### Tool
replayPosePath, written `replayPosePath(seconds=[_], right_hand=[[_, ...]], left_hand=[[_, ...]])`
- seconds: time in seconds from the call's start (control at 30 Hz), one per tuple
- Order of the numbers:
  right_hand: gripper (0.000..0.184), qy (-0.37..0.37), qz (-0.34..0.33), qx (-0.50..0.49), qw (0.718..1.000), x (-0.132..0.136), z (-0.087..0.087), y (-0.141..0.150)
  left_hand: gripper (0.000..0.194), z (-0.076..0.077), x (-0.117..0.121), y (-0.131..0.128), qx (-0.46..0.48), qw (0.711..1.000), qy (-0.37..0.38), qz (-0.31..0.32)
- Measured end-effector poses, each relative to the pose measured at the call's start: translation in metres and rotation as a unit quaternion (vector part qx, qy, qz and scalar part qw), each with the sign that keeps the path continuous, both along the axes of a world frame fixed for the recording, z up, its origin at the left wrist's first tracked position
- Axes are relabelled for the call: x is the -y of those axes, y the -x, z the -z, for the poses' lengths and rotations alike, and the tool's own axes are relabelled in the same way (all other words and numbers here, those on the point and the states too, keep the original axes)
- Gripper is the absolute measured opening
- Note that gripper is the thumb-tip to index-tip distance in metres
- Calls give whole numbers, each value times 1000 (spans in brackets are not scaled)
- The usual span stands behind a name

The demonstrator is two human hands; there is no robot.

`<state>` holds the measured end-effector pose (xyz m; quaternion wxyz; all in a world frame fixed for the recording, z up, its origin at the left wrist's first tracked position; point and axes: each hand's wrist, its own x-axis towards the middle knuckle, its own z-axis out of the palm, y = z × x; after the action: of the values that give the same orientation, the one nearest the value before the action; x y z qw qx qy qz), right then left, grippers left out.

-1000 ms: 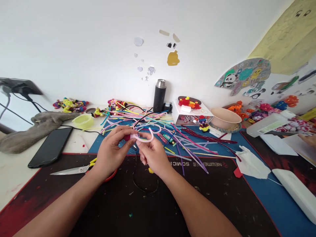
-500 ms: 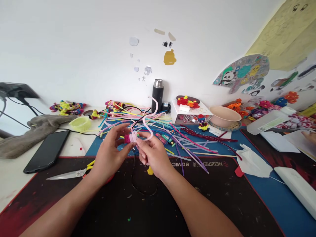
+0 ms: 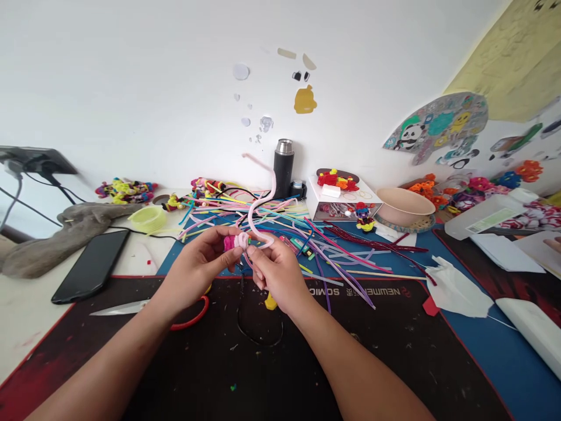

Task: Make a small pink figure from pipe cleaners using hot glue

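Note:
Between thumb and fingers, my left hand (image 3: pixel 197 260) pinches a small coiled pipe-cleaner piece (image 3: pixel 235 242), magenta at its left end and pale pink at its right. A speck of green shows at its right tip. My right hand (image 3: pixel 276 266) is closed on a pale pink pipe cleaner (image 3: pixel 254 213), which meets the coil; its free length rises in an S-curve in front of the black bottle. Both hands are close together above the mat's far edge. Scissors (image 3: pixel 193 316) with red and yellow handles lie partly under my left forearm.
Many loose pipe cleaners (image 3: pixel 350 266) spread behind my hands. A black thermos (image 3: pixel 284 169) stands by the wall, beside a white box (image 3: pixel 342 202) and a beige bowl (image 3: pixel 405 206). A phone (image 3: pixel 91 266) lies left. Another person's hand (image 3: pixel 554 242) shows at the right edge.
The pink pipe cleaner's free end has swung up from a tight hook near my right hand to a tall S-curve. The coiled piece shows more between my fingers. The view has shifted slightly.

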<state>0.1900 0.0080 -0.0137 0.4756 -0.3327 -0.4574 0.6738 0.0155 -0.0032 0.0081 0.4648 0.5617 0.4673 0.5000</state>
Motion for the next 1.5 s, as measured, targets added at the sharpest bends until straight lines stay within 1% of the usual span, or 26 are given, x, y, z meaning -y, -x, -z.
replayPosePath(seconds=[0.13, 0.23, 0.37, 0.53, 0.67, 0.8, 0.93, 1.03, 1.1, 1.2, 1.37, 1.5], right_hand=[[50, 4, 1, -2, 1000, 0, -2, 0], [47, 2, 14, -13, 1000, 0, -4, -1], [44, 9, 46, -30, 998, 0, -4, -3], [43, 15, 48, -26, 998, 1, -4, -3], [44, 13, 48, -19, 999, -1, -2, -3], [46, 14, 53, -7, 998, -2, 2, -1], [40, 6, 47, 14, 999, -1, 3, 0], [37, 10, 45, 20, 999, -1, 2, -1], [37, 17, 45, 17, 999, -2, 1, -2], [39, 37, 44, 1, 998, -2, -1, -4], [42, 71, 33, -37, 996, -2, -4, -3], [40, 81, 30, -51, 995, -2, -4, -3]], left_hand=[[36, 5, -1, -2, -5, 1000, -4, -12], [35, 7, -2, -2, -8, 1000, -10, -16], [40, 9, -5, 1, -28, 998, -21, -44], [41, 11, -7, 2, -44, 996, -32, -68], [38, 13, -4, 1, -60, 996, -40, -52], [30, 11, 1, -4, -110, 991, -67, -29], [19, 7, 5, -7, -173, 979, -104, -11], [14, 7, 6, -8, -206, 971, -126, -1], [20, 9, 6, -8, -193, 975, -108, -5], [31, 10, 8, -9, -147, 987, -68, -13], [22, 8, 9, -12, -119, 991, -60, 8], [24, 7, 9, -14, -87, 995, -47, 15]])
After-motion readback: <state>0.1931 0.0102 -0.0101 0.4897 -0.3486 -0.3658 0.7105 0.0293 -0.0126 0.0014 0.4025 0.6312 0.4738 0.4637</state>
